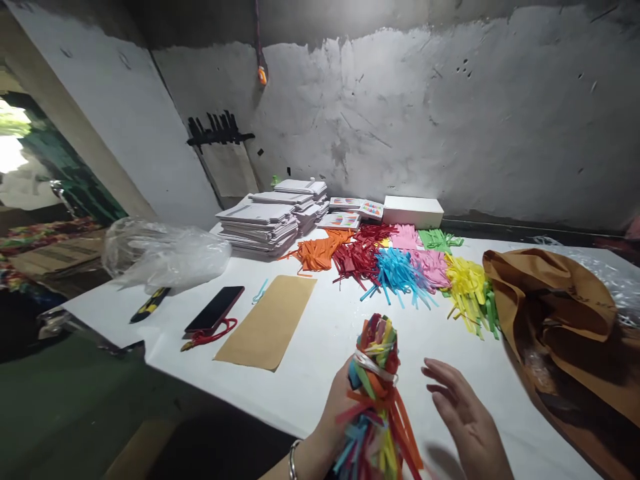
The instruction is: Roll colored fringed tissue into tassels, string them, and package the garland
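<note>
My left hand is closed around a bundle of multicoloured paper streamers near the front edge of the table. A white band ties the bundle just below its top, and the loose strips hang downward. The bundle hides most of my left fingers. To its right, my right hand is held apart from it, fingers spread and holding nothing. Beyond the hands lie heaps of fringed streamers: orange, red, blue, pink, yellow and green.
A brown paper sheet, a phone with a red cord and a utility knife lie at left. Behind are clear plastic, stacked white packs and a white box. A brown bag occupies the right.
</note>
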Demonstrator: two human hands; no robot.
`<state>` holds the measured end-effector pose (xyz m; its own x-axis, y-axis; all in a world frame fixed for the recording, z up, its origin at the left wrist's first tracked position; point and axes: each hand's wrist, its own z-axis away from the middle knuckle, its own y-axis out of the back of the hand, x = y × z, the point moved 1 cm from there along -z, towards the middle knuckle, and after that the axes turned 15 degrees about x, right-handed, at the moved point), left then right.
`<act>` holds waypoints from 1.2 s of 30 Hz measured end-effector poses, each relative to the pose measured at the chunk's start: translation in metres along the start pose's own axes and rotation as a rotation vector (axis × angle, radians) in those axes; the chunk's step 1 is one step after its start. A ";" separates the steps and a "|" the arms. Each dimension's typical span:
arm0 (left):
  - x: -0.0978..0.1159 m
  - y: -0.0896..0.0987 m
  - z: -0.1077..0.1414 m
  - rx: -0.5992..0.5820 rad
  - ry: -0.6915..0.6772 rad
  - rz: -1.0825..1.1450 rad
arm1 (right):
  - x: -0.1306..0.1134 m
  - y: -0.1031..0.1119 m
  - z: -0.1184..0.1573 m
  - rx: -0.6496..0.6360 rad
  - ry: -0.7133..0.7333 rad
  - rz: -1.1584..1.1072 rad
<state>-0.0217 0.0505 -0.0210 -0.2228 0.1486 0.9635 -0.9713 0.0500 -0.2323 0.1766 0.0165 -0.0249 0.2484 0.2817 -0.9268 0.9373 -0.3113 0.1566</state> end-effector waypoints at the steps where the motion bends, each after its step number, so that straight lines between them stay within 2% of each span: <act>1: 0.000 -0.003 0.001 0.052 -0.035 0.012 | 0.000 -0.005 0.001 0.026 -0.040 0.002; 3: 0.002 -0.010 0.006 0.065 -0.082 0.037 | -0.006 -0.018 0.000 0.023 -0.132 0.020; 5: 0.005 -0.015 0.011 -0.066 -0.058 0.099 | -0.013 -0.027 -0.005 0.023 -0.212 0.063; 7: 0.008 -0.015 0.012 -0.150 -0.025 0.166 | -0.016 -0.030 -0.010 0.065 -0.225 0.122; 10: 0.008 -0.008 0.007 -0.061 -0.040 0.147 | -0.011 -0.028 -0.010 0.153 -0.194 0.163; 12: 0.002 -0.005 0.002 -0.014 -0.008 0.167 | -0.004 -0.027 -0.005 0.107 -0.299 0.038; 14: -0.008 -0.006 -0.003 -0.002 0.078 0.254 | 0.004 -0.028 0.001 0.027 -0.470 -0.142; 15: -0.013 -0.007 -0.005 0.016 0.115 0.290 | 0.008 -0.027 0.004 0.015 -0.520 -0.187; 16: -0.018 -0.009 -0.007 0.051 0.133 0.307 | 0.013 -0.026 0.006 0.045 -0.508 -0.168; 17: -0.023 -0.011 -0.009 0.097 0.130 0.304 | 0.017 -0.024 0.007 0.110 -0.421 -0.085; 18: -0.027 -0.013 -0.011 0.147 0.113 0.289 | 0.021 -0.022 0.007 0.184 -0.258 0.035; 20: -0.032 -0.018 -0.016 0.223 0.074 0.252 | 0.029 -0.023 0.006 0.237 0.184 0.290; 22: -0.035 -0.024 -0.021 0.234 0.060 0.211 | 0.038 -0.028 0.000 0.142 0.601 0.477; 24: -0.034 -0.026 -0.025 0.182 0.075 0.162 | 0.051 -0.036 -0.010 0.002 0.835 0.607; 26: -0.032 -0.021 -0.026 0.111 0.094 0.076 | 0.068 -0.041 -0.023 -0.061 0.925 0.712; 29: -0.026 0.002 -0.022 0.077 0.053 -0.112 | 0.101 -0.044 -0.035 -0.078 0.999 0.801; 32: -0.021 0.025 -0.022 0.024 -0.220 -0.441 | 0.137 -0.046 -0.032 -0.089 1.030 0.873; 34: -0.022 0.029 -0.029 -0.134 -0.425 -0.673 | 0.155 -0.049 -0.027 -0.120 0.969 0.908; 36: -0.029 0.026 -0.039 -0.311 -0.532 -0.825 | 0.161 -0.054 -0.023 -0.196 0.854 0.917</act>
<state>-0.0374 0.0861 -0.0599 0.4228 -0.5011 0.7551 -0.7908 0.2030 0.5775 0.1719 0.0992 -0.1749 0.8329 0.5510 0.0511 0.3405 -0.5832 0.7375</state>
